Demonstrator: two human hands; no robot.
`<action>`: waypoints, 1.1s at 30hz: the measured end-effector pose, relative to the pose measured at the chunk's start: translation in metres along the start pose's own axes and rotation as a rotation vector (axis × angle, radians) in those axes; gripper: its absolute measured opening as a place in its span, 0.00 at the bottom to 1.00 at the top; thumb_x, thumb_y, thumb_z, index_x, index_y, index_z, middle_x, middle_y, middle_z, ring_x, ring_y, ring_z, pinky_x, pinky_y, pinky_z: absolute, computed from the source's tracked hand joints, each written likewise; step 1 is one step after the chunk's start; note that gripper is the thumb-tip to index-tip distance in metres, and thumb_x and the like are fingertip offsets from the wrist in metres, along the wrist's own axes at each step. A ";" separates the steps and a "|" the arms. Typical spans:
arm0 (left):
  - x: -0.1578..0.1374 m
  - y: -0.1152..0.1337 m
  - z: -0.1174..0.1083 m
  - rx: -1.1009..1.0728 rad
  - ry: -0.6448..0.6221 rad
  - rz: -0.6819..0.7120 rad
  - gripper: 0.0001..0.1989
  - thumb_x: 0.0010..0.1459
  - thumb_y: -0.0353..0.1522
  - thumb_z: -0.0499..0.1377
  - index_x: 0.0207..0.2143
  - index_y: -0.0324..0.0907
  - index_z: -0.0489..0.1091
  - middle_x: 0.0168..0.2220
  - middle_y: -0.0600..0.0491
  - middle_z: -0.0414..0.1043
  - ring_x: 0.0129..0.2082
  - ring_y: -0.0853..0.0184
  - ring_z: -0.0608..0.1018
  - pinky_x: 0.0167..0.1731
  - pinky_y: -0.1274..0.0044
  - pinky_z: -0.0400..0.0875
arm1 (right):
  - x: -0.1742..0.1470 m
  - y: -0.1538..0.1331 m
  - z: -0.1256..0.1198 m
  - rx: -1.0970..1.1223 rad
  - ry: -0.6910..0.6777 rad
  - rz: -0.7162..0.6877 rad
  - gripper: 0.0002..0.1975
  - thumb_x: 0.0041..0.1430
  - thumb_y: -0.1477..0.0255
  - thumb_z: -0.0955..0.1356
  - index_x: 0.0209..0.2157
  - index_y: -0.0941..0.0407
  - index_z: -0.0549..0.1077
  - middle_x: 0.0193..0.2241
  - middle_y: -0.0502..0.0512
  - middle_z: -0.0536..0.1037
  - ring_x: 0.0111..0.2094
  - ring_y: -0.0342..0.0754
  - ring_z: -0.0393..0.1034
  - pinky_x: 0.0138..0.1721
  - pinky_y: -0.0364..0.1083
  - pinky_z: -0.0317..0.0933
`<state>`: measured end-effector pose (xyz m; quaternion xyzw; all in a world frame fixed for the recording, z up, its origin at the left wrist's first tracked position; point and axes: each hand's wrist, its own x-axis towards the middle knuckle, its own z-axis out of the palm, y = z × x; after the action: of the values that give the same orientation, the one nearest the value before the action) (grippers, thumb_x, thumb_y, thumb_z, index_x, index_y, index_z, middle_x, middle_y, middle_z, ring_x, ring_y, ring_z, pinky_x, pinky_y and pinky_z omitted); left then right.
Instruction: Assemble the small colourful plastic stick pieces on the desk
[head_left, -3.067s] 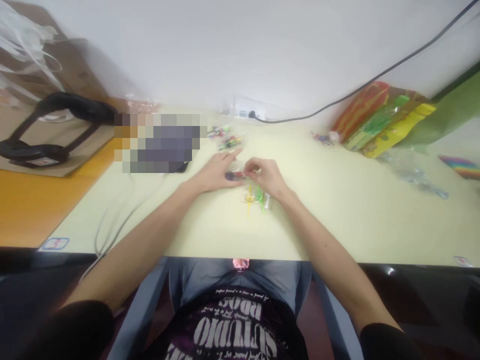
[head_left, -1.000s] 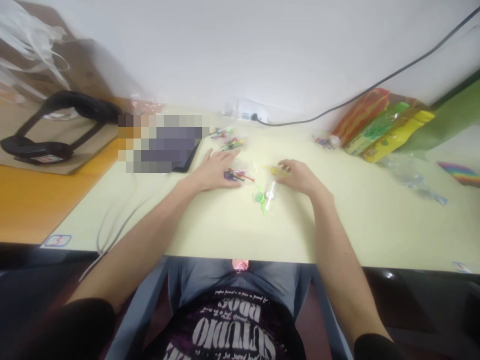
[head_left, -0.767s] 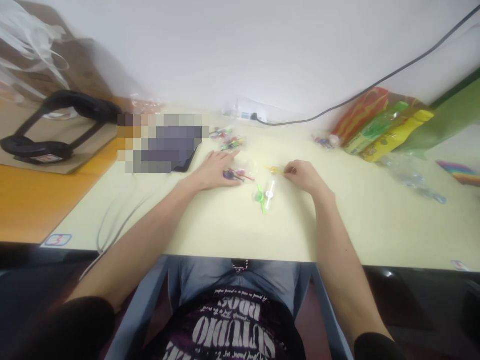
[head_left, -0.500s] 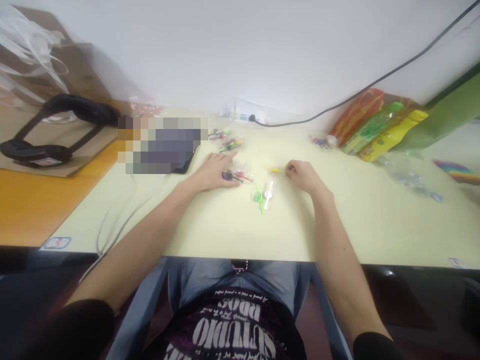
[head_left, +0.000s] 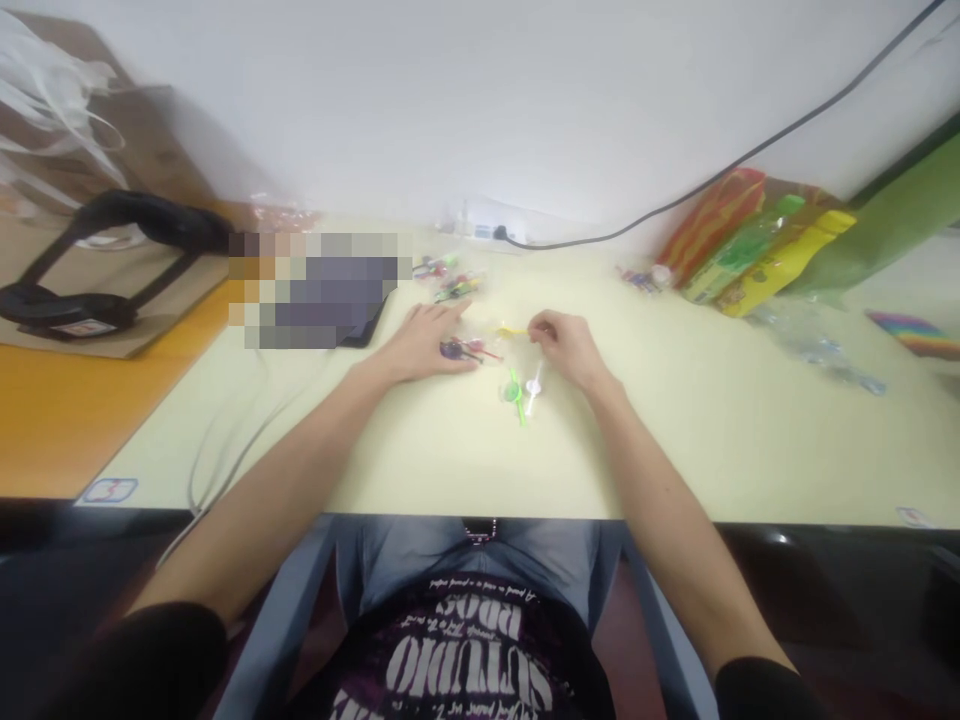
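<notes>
My left hand (head_left: pixel 416 345) lies on the table with its fingers spread. Its thumb and fingers are around a small cluster of dark and red plastic pieces (head_left: pixel 457 349), which seem to be in clear wrapping. In a pinch, my right hand (head_left: pixel 559 340) has a thin yellow piece (head_left: pixel 513 331) that points left, toward that cluster. Closer to me lie a bright green piece (head_left: pixel 514 392) with a round middle and a similar white piece (head_left: pixel 533 386), side by side. Blur hides the finer shape of the yellow piece.
Behind the hands are several colourful small pieces (head_left: pixel 459 286). A dark tablet-like device (head_left: pixel 367 325), partly pixelated, stands left. At the right are a yellow bottle (head_left: pixel 787 265), a green bottle (head_left: pixel 746 250) and clear plastic wrapping (head_left: pixel 814 345). A black cable (head_left: pixel 637 232) runs along the wall.
My right hand has moved left with the yellow piece, nearer to my left hand and the cluster. My left hand has stayed in about the same place.
</notes>
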<state>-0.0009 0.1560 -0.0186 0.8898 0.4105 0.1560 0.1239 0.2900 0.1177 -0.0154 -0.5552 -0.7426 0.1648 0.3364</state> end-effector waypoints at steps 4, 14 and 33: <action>0.001 0.000 0.000 -0.002 0.007 0.011 0.54 0.55 0.59 0.63 0.76 0.47 0.47 0.64 0.43 0.69 0.66 0.46 0.67 0.68 0.59 0.53 | 0.005 -0.005 0.018 0.015 -0.071 -0.009 0.11 0.59 0.76 0.65 0.36 0.56 0.80 0.34 0.54 0.83 0.36 0.49 0.75 0.43 0.46 0.63; 0.001 -0.002 0.002 0.027 0.006 0.006 0.55 0.54 0.56 0.65 0.76 0.46 0.48 0.62 0.43 0.69 0.64 0.47 0.68 0.67 0.59 0.53 | 0.012 -0.013 0.031 0.059 -0.214 -0.050 0.11 0.63 0.76 0.67 0.38 0.57 0.83 0.35 0.53 0.84 0.36 0.47 0.74 0.42 0.45 0.62; 0.001 0.000 0.001 0.035 -0.004 -0.006 0.55 0.54 0.58 0.65 0.76 0.46 0.47 0.64 0.43 0.68 0.66 0.46 0.66 0.68 0.60 0.53 | 0.010 -0.004 0.016 0.176 -0.027 0.078 0.10 0.60 0.75 0.70 0.39 0.59 0.84 0.34 0.56 0.85 0.32 0.48 0.75 0.38 0.46 0.64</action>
<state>-0.0005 0.1566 -0.0193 0.8910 0.4156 0.1465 0.1095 0.2743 0.1283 -0.0214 -0.5495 -0.7076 0.2499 0.3673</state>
